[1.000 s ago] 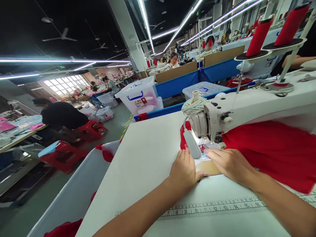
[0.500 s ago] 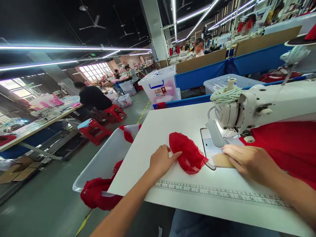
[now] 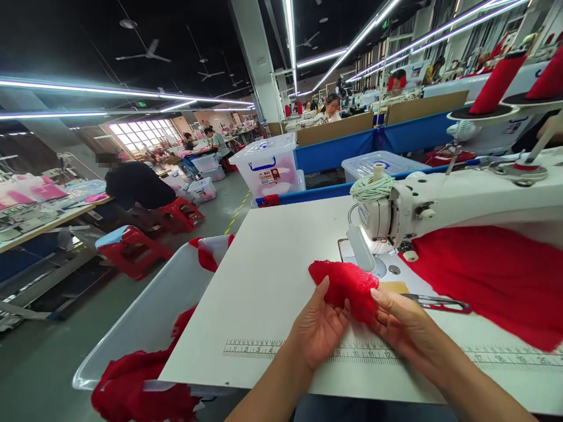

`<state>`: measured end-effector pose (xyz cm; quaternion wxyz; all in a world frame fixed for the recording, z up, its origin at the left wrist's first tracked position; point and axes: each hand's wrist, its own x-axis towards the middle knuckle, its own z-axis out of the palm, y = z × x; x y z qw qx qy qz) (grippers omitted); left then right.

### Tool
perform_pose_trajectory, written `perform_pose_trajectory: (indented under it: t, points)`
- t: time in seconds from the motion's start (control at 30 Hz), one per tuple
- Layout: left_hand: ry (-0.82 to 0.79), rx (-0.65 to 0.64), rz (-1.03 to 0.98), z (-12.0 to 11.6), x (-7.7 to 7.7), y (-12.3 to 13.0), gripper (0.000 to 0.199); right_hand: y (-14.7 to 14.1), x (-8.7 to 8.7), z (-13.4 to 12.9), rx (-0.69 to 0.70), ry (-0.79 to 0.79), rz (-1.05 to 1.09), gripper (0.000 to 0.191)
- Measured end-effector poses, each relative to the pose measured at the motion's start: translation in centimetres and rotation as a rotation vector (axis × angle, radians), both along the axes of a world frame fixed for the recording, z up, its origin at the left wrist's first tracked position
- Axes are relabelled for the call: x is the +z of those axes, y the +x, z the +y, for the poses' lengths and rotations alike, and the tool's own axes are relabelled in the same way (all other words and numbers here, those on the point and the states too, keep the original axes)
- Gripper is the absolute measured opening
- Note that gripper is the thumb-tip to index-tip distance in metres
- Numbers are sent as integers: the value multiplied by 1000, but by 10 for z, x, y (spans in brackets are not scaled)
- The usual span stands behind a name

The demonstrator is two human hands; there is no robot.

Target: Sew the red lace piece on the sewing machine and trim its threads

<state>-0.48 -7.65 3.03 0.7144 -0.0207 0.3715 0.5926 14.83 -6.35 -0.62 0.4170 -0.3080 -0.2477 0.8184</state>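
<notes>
A small piece of red lace fabric (image 3: 345,284) is held between my two hands, in front of the sewing machine (image 3: 422,205). My left hand (image 3: 319,322) pinches its left and lower side, thumb on top. At the right end, my right hand (image 3: 398,313) grips it between thumb and fingers. Beside my right hand lies a pair of thread snips (image 3: 440,303), partly over the bigger red cloth's edge. A tan card patch (image 3: 394,287) shows just behind my right fingers. The bigger red cloth (image 3: 492,275) spreads under the machine arm.
A printed ruler (image 3: 246,349) runs along the front of the white table (image 3: 272,264). Left of it stands a clear bin (image 3: 145,310) with red fabric (image 3: 141,381) hanging over its rim. Red thread cones (image 3: 497,85) stand behind the machine. Another person (image 3: 138,181) sits at the left.
My right hand has left the machine's needle area and now grips the lace piece too. The piece is lifted and moved toward the right. The snips have come into sight; the view has shifted right.
</notes>
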Motion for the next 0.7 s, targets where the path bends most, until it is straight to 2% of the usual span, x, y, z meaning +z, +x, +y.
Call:
perform_pose_trajectory:
  t: [0.1,0.23,0.37,0.5,0.7]
  points:
    - [-41,-53,-15,2,-1,10,21,-2,0,1,-103,25,-20,65]
    - [-118,-72,67,14,0,18,12,2,-6,4,-258,0,-124,86]
    - [-67,-68,194,23,-4,22,9,10,-12,9,-449,-55,-266,98]
    - [28,-99,226,23,-11,24,12,15,-19,10,-472,32,-356,92]
    - [27,-141,237,22,-14,23,19,15,-27,8,-412,189,-338,72]
